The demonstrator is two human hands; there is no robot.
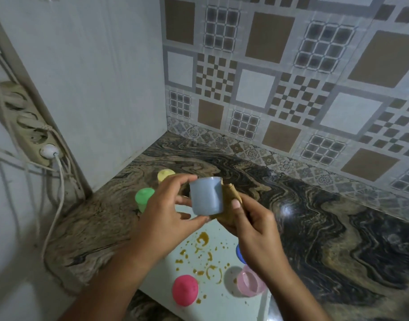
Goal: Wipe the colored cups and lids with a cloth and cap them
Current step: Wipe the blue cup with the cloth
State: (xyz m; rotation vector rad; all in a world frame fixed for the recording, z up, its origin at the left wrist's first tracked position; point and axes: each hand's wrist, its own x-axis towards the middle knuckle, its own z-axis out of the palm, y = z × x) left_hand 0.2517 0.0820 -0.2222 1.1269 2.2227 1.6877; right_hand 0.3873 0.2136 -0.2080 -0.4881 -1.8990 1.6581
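A pale blue cup (206, 196) is held in the air above the counter, and my left hand (168, 212) grips it by its left side and bottom. Against the cup's right side my right hand (252, 225) holds a tan cloth (231, 202). Below, on a white board (219, 295), lie a pink lid (184, 290), a clear pink cup (250, 283) and a blue lid (240, 253) mostly hidden by my right wrist. A capped green cup (143, 198) and a capped yellow cup (165, 175) stand behind my left hand.
The white board carries brown splashes (204, 253). It lies on a marbled dark countertop (326, 228) in a corner between a white panel (101, 89) and a patterned tiled wall (291, 77). A power strip (27, 123) with cables hangs at the left.
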